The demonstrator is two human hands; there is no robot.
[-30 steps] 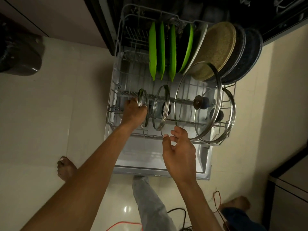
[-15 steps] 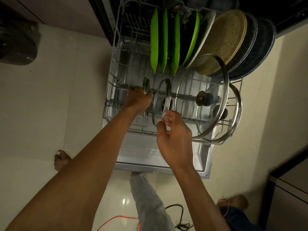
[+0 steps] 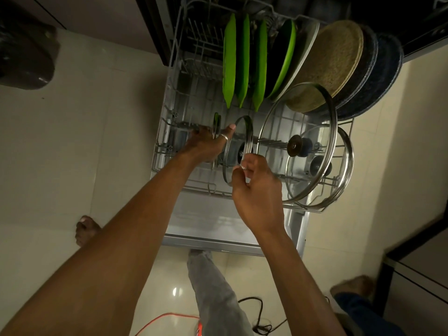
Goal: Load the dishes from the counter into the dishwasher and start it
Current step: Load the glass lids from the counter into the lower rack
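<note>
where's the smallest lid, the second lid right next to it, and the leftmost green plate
smallest lid [image 3: 216,120]: head view, upper rim
second lid [image 3: 238,141]: head view, glass just above its knob
leftmost green plate [image 3: 229,61]: head view, middle of its green side

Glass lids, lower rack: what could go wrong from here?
1. The right hand only pinches the medium lid by its rim; it may slip and knock the large lid close beside it.
2. The left hand holds the small lid upright in the rack; it could tip once released.
</note>
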